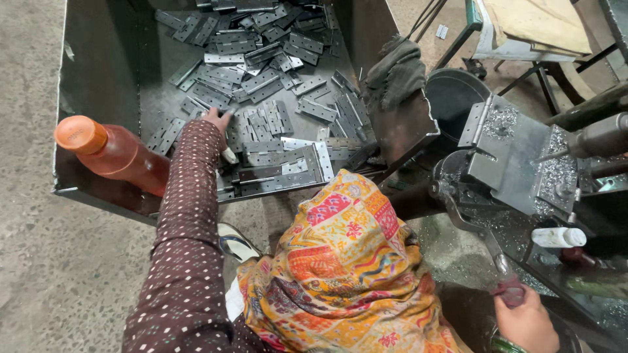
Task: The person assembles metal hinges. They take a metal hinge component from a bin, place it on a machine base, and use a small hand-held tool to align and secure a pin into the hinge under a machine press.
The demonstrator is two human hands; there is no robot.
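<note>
Grey metal hinge plates (261, 82), a whole loose heap of them, lie scattered across the floor of a big open steel bin (98, 65), and that's where the left hand (218, 121) is, reaching in at the near edge of the pile. The fingers are only loosely spread and laid down on the plates, touching them; whether they actually pinch one, I cannot tell, since the fingertips are lost among the metal. The arm comes in over the bin's front rim in a dark maroon dotted sleeve (186, 216). Just left of that sleeve, an orange plastic bottle (111, 151) leans in the bin's near corner (cap up, tilted towards the left wall). A dark rag (396, 72) is draped over the bin's right wall. Down at the lower right, the right hand (526, 321) is closed round the reddish grip of a lever handle (509, 291), fingers wrapped tight, a green bangle at the wrist. That lever runs up to a drilling machine (517, 157) whose angled steel plate is dusted with bright shavings. A white cylinder (558, 236) lies beside it. A bright patterned cloth (347, 274) over the lap fills the middle, blocking the view between both hands.
</note>
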